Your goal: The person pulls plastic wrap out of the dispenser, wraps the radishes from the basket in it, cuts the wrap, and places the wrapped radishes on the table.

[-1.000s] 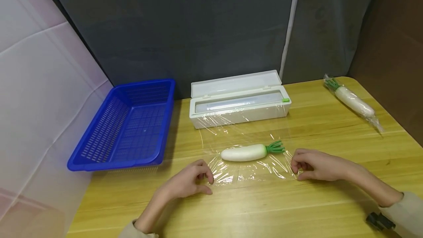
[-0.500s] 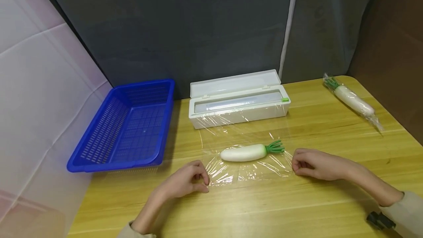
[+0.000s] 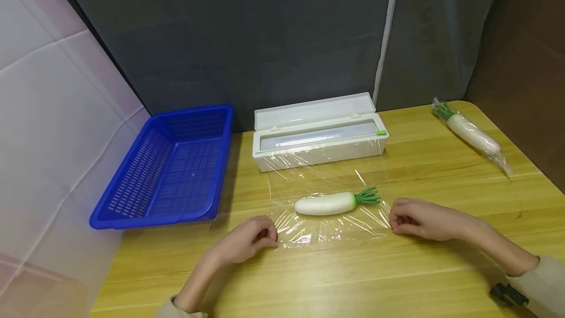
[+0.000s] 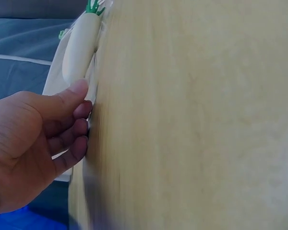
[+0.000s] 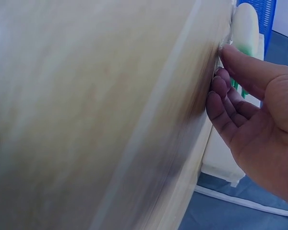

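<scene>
A white radish [image 3: 328, 204] with green stalks lies across a sheet of clear cling film [image 3: 304, 238] on the table. The film runs back to a white dispenser box [image 3: 324, 155], whose lid is up and whose roll shows inside. At the film's near left corner, my left hand [image 3: 244, 240] pinches the edge between thumb and fingers. My right hand [image 3: 425, 220] pinches the near right corner, just beyond the stalks. In the left wrist view the radish [image 4: 80, 48] shows past my thumb tip. The right wrist view has it [image 5: 245, 28] partly behind my thumb.
A blue slotted basket [image 3: 154, 222] stands at the left, by the pale side wall. Toward the back right corner lies another radish [image 3: 472, 134], wrapped in film. Dark cloth [image 3: 238, 38] hangs behind the wooden table [image 3: 353, 278].
My left hand has shifted slightly left, and its thumb and fingers have closed on the film's edge. My right fingers have closed together at the other corner. The radish stays put.
</scene>
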`<action>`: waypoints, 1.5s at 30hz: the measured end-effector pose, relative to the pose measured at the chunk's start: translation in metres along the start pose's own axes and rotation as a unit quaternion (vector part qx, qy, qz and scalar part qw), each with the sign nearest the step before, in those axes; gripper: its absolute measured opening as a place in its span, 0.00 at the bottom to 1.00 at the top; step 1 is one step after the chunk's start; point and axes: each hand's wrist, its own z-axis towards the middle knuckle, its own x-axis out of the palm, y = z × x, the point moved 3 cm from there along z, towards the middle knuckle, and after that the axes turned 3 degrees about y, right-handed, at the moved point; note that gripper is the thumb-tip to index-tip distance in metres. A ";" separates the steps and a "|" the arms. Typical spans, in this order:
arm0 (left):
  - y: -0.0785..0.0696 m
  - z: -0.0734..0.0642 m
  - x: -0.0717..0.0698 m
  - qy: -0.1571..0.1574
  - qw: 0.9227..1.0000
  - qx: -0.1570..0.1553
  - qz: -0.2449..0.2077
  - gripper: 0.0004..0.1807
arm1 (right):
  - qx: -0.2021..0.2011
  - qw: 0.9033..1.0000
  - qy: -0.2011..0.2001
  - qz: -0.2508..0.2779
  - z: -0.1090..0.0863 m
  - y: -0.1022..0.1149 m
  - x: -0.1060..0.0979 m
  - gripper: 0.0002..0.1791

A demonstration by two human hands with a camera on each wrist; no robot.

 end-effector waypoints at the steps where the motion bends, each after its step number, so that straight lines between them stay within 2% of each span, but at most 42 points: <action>1: 0.001 0.000 0.000 0.000 1.000 -0.001 -0.004 0.07 | 0.002 1.000 0.000 -0.001 0.000 0.000 0.000 0.08; 14: 0.002 -0.002 0.000 -0.003 1.000 0.007 0.017 0.06 | 0.008 1.000 -0.004 0.005 0.001 0.000 -0.001 0.08; 19: 0.001 -0.003 -0.003 -0.003 1.000 -0.001 -0.022 0.06 | -0.001 1.000 -0.011 0.015 0.000 0.000 -0.001 0.08; 22: -0.001 -0.004 -0.007 -0.009 0.999 -0.007 -0.051 0.07 | 0.020 0.999 -0.014 0.023 -0.001 -0.001 -0.005 0.07; 26: -0.005 -0.006 -0.015 -0.034 0.998 -0.008 -0.050 0.07 | 0.055 0.998 -0.021 0.035 -0.003 -0.001 -0.016 0.05; 31: -0.008 -0.005 -0.023 -0.065 0.998 -0.004 -0.021 0.03 | 0.069 0.997 -0.027 0.026 -0.002 0.002 -0.028 0.03; 39: -0.012 -0.003 -0.031 -0.111 0.993 0.026 0.022 0.03 | 0.072 0.996 -0.048 -0.003 0.000 0.001 -0.038 0.04; 45: -0.012 0.002 -0.035 -0.160 0.986 0.036 0.020 0.02 | 0.064 0.994 -0.083 -0.029 0.005 0.000 -0.044 0.07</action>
